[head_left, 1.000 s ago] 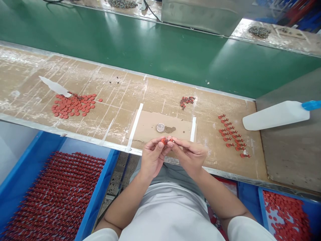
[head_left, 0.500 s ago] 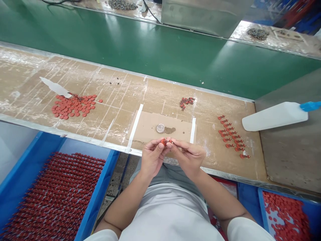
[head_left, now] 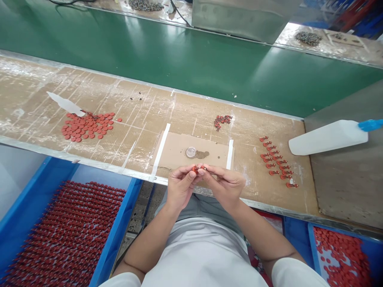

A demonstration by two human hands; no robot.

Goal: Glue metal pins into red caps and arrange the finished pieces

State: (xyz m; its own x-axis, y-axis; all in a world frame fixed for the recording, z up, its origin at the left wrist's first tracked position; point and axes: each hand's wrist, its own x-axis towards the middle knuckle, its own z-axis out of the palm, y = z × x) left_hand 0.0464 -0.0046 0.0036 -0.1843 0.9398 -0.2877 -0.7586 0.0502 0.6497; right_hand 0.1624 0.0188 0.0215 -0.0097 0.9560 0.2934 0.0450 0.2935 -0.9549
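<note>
My left hand (head_left: 181, 185) pinches a small red disc (head_left: 195, 169) at the table's front edge. Touching it from the right, my right hand (head_left: 226, 184) is closed on a small red and dark figure piece (head_left: 202, 168), mostly hidden by the fingertips. Just beyond the hands, a small round clear dish (head_left: 190, 152) sits on a taped cardboard sheet (head_left: 175, 149), beside a wet brown stain. A little pile of loose figure pieces (head_left: 222, 120) lies farther back. Several pieces standing on red discs (head_left: 274, 160) form rows to the right.
Red discs (head_left: 86, 127) are heaped at the left beside a white pointed object (head_left: 66, 104). A white bottle with a blue cap (head_left: 329, 137) lies at the right. Blue bins below hold rows of red pieces (head_left: 72, 223) and loose discs (head_left: 344, 255). A green belt (head_left: 179, 59) runs behind.
</note>
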